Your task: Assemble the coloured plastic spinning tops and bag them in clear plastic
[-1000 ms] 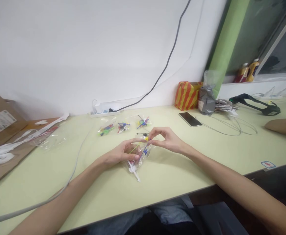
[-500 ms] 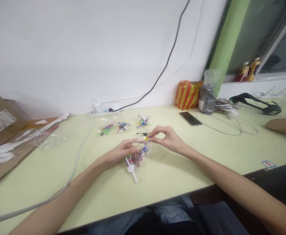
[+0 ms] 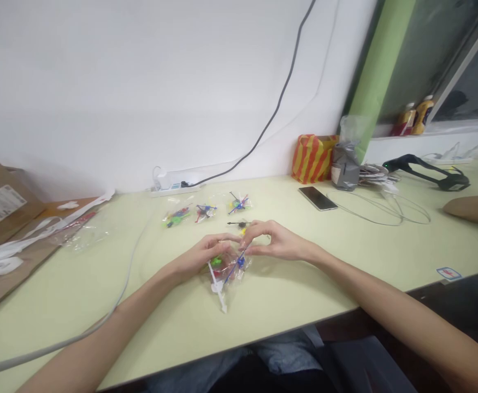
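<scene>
A clear plastic bag of coloured plastic arrow spinners lies near the table's front edge. In it show a white arrow, a green piece and some red. My left hand grips the bag's left side, thumb below the fingers. My right hand pinches the upper tip of a blue arrow at the bag's opening; the fingers partly hide that tip. Just beyond them lie a black arrow and a yellow piece, the latter partly covered.
Farther back sit three small bagged sets of similar pieces. A phone, a striped bag and a grey pouch stand right. A grey cable crosses on the left, near brown paper packaging.
My right hand has come away from the yellow piece, down and nearer to me, onto the blue arrow. The blue and white arrows have shifted slightly toward me. My left hand stays nearly still.
</scene>
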The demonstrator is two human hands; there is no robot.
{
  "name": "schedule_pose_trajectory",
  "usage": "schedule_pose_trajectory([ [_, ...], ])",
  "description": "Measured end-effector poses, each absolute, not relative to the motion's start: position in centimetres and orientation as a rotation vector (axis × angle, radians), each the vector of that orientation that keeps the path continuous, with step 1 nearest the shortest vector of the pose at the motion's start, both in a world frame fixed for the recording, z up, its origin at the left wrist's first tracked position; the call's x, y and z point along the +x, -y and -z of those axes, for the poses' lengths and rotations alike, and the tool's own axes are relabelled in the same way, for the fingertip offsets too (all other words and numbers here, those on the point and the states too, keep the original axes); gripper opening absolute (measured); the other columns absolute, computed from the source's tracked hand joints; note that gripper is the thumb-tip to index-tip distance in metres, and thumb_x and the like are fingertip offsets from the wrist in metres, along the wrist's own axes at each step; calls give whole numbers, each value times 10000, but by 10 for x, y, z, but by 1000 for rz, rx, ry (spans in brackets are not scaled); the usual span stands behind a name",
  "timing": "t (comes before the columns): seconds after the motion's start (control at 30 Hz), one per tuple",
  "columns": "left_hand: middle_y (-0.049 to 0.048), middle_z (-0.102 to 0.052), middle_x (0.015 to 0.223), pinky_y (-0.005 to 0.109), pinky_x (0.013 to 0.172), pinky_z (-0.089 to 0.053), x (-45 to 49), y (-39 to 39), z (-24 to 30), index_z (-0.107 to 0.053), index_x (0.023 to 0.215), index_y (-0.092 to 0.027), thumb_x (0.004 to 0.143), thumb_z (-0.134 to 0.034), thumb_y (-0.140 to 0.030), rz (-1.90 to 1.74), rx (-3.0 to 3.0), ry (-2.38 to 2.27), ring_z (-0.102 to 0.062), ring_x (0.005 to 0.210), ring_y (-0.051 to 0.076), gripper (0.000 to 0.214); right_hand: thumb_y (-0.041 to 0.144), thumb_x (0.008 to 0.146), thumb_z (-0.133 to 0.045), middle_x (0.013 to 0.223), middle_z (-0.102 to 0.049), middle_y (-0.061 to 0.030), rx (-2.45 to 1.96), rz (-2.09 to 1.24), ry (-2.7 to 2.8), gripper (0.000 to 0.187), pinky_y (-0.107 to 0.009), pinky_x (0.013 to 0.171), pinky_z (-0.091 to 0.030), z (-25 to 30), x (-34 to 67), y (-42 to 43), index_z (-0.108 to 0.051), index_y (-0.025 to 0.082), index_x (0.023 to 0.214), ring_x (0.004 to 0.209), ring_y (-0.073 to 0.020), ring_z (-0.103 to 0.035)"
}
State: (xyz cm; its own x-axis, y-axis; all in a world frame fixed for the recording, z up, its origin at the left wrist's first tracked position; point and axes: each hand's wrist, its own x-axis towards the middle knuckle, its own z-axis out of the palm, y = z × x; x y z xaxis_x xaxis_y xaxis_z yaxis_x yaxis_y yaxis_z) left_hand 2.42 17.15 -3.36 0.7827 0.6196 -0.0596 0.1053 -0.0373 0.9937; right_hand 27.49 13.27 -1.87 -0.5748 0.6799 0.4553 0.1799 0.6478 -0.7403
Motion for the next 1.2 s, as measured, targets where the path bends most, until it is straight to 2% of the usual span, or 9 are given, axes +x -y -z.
schedule_pose_trajectory([
  [0.17, 72, -677, 868, 241, 593, -440, 24, -171, 33, -455, 1453, -193, 914, -705, -463, -440, 1582, -538, -597, 644, 150, 652, 318, 940, -674, 872, -715, -41, -715, -716, 1998, 149, -332, 820, -490, 18, 272, -133, -774, 210, 912, 837, -182, -640],
  [0.23, 99, -696, 944, 245, 613, -465, 23, -171, 31, -422, 1479, -204, 875, -752, -461, -437, 1602, -527, -621, 677, 158, 734, 318, 943, -669, 884, -732, -42, -763, -664, 1933, 151, -337, 835, -493, 17, 272, -133, -777, 214, 927, 856, -189, -654],
  [0.4, 160, -693, 1111, 233, 511, -499, 22, -169, 30, -297, 1533, -263, 824, -809, -412, -348, 1589, -536, -706, 679, 213, 887, 333, 920, -696, 965, -759, -45, -863, -589, 1739, 150, -341, 888, -509, 11, 278, -132, -789, 221, 960, 934, -205, -688],
  [0.5, 155, -707, 1049, 247, 529, -530, 23, -168, 31, -388, 1449, -211, 822, -815, -373, -338, 1592, -519, -710, 670, 214, 775, 338, 923, -690, 962, -764, -42, -874, -566, 1657, 177, -316, 878, -523, 9, 281, -133, -794, 208, 980, 925, -198, -701],
  [0.67, 79, -692, 795, 249, 535, -530, 24, -167, 31, -530, 1215, -143, 849, -785, -374, -318, 1625, -523, -683, 630, 198, 502, 386, 939, -664, 971, -768, -47, -838, -622, 1600, 246, -308, 864, -547, 8, 282, -133, -788, 190, 1021, 909, -200, -719],
  [0.8, 90, -701, 833, 260, 548, -532, 24, -167, 29, -563, 1113, -138, 838, -789, -386, -302, 1651, -522, -688, 645, 203, 434, 388, 982, -608, 993, -768, -51, -759, -673, 1629, 322, -362, 961, -528, 8, 282, -131, -718, 201, 1220, 956, -209, -726],
  [0.93, 90, -704, 802, 265, 577, -532, 25, -168, 29, -595, 994, -123, 831, -788, -402, -273, 1680, -526, -696, 668, 209, 376, 395, 1003, -576, 1007, -771, -49, -762, -588, 1669, 475, -424, 1070, -470, 7, 282, -128, -544, 230, 1447, 1188, -232, -647],
  [1.1, 131, -725, 889, 262, 570, -538, 26, -164, 25, -588, 998, -124, 858, -765, -387, -270, 1682, -579, -715, 742, 229, 347, 394, 1027, -523, 1082, -758, -44, -757, -470, 1708, 485, -461, 1119, -429, 5, 282, -126, -479, 257, 1490, 1267, -224, -589],
  [1.2, 149, -722, 980, 263, 553, -550, 29, -162, 25, -544, 1052, -141, 858, -771, -379, -328, 1655, -591, -726, 767, 242, 381, 391, 1031, -506, 1282, -680, -63, -762, -376, 1677, 503, -469, 1118, -421, 5, 285, -130, -427, 278, 1515, 1299, -231, -559],
])
